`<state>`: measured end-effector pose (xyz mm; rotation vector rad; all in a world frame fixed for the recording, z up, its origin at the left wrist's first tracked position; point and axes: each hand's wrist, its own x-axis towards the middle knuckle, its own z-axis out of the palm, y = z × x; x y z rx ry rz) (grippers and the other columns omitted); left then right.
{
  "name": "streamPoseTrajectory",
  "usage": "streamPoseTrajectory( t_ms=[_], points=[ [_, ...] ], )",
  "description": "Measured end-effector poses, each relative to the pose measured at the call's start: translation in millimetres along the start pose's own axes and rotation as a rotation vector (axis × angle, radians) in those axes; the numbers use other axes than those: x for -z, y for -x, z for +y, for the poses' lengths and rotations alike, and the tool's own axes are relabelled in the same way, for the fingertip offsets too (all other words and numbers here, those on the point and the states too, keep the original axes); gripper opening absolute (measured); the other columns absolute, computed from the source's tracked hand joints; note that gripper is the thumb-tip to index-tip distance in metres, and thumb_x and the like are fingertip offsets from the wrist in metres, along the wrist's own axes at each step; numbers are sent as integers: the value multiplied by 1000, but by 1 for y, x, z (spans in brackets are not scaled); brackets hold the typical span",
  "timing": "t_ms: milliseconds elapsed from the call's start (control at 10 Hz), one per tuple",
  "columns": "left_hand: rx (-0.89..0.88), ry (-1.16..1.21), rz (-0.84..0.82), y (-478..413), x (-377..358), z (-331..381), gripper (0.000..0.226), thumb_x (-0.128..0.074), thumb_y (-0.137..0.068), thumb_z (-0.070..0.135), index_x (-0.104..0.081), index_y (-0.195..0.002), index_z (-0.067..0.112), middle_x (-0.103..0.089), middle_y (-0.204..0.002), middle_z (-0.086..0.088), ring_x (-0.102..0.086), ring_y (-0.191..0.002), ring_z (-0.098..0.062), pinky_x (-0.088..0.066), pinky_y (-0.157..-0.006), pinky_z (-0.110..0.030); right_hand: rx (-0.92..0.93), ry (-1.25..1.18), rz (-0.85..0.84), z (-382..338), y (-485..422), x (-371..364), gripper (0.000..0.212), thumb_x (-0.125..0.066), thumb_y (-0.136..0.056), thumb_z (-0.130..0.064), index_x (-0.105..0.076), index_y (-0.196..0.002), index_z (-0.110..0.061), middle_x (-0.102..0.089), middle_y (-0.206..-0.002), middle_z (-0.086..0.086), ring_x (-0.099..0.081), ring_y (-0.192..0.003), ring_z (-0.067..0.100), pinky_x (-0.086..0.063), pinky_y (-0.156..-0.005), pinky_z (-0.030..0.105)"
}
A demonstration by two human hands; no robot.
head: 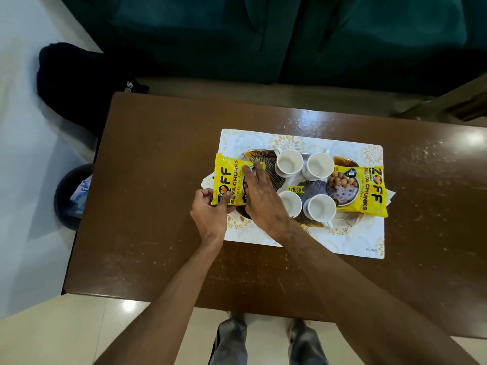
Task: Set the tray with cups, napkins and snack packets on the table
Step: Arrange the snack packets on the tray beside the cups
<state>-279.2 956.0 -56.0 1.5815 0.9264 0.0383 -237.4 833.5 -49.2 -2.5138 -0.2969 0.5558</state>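
A dark oval tray (266,160) with gold ribs lies on a white and gold placemat (350,241) on the brown table (158,206). Several white cups (289,163) stand on it, mouths up. One yellow soya chunks packet (369,191) lies across the tray's right end. A second yellow packet (227,177) lies over the left end. My left hand (210,214) pinches its near corner. My right hand (259,196) rests on top of it, fingers at its far edge. White napkins (208,180) peek from under the tray's left side.
A dark green sofa (263,35) stands behind the table. A black bag (76,83) lies on the floor at the left, with a black bin (67,198) holding paper below it. My legs (263,341) stand at the table's near edge.
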Motion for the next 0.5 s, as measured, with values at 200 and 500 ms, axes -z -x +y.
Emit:
streamPoseTrajectory(
  t_ms=[200,500],
  points=[
    [-48,-58,-142,0,11,2,40,-80,-86,20,-52,-114,17,-75,-106,-2,-75,-92,-15,-63,-78,-37,-10,-82,28,-1,-1,3,73,-56,-93,-4,-19,-156,-7,-9,-164,25,-15,-152,43,-34,-115,55],
    [-132,-294,-101,28,48,12,56,-78,-87,15,-51,-135,12,-66,-123,-5,-69,-99,-17,-50,-72,-16,-44,-320,367,12,68,38,49,-53,-99,-5,-46,-146,-17,-32,-159,4,-40,-139,19,-39,-104,26]
  ],
)
